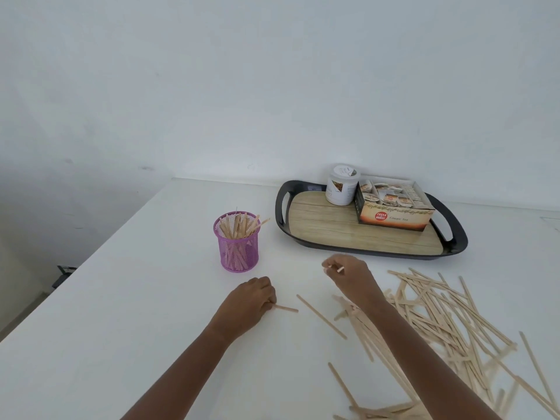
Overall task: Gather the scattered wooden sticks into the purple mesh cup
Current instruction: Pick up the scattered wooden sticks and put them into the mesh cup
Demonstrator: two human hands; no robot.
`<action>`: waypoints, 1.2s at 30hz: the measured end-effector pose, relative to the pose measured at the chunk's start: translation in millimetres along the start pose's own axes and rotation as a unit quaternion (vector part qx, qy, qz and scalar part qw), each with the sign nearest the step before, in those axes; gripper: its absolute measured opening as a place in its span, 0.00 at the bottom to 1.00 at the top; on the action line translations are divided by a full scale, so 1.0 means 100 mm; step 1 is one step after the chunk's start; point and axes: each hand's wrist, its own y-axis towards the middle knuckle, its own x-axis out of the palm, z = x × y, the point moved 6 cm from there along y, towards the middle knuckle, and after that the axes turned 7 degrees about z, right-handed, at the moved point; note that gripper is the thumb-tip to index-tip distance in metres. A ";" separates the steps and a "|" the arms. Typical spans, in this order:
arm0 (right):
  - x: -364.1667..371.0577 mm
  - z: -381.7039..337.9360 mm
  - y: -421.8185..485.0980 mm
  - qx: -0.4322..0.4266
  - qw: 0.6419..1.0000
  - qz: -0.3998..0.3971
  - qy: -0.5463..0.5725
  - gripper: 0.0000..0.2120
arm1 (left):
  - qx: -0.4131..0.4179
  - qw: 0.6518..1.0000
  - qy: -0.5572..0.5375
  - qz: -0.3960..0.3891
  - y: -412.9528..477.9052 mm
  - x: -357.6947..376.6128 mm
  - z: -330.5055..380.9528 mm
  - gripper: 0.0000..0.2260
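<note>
The purple mesh cup stands upright on the white table and holds several wooden sticks. My left hand lies on the table in front of the cup, its curled fingers holding a stick that pokes out to the right. My right hand hovers right of the cup and pinches a stick; only its tip shows. A big scattered pile of wooden sticks lies to the right, partly under my right forearm. One loose stick lies between my hands.
A black tray with a wood-pattern base sits at the back right, carrying a white jar and an open ginger tea box. The table's left edge runs diagonally, with floor beyond. A white wall stands behind.
</note>
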 end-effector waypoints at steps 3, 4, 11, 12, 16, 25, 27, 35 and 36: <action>-0.14 0.29 -0.13 0.005 0.997 0.004 -0.077 0.10 | -0.006 1.000 0.005 0.001 0.00 0.02 0.04 0.09; -0.20 0.38 -0.16 0.008 0.995 0.010 -0.098 0.11 | -0.001 1.000 0.013 -0.003 0.00 0.04 0.06 0.09; -0.54 0.82 -0.40 0.085 0.974 0.007 -0.207 0.18 | 0.065 0.998 -0.002 0.013 0.05 0.10 0.48 0.09; -0.57 0.86 -0.44 0.101 0.971 -0.009 -0.215 0.19 | 0.075 0.997 -0.007 0.014 0.07 0.12 0.56 0.09; -0.57 0.98 -0.59 0.137 0.958 -0.097 -0.233 0.29 | 0.102 0.994 -0.040 -0.006 0.20 0.27 0.86 0.09; -0.44 0.90 -0.64 0.086 0.956 -0.096 -0.264 0.25 | 0.115 0.987 -0.070 -0.091 0.45 0.56 1.29 0.21; -0.42 0.88 -0.62 0.073 0.959 -0.083 -0.262 0.23 | 0.106 0.984 -0.082 -0.115 0.46 0.60 1.31 0.26; -0.36 0.88 -0.55 0.032 0.968 -0.064 -0.239 0.13 | 0.122 0.988 -0.018 -0.093 0.50 0.58 1.29 0.23; -0.34 0.89 -0.54 0.029 0.969 -0.065 -0.235 0.12 | 0.126 0.988 -0.007 -0.084 0.51 0.57 1.28 0.22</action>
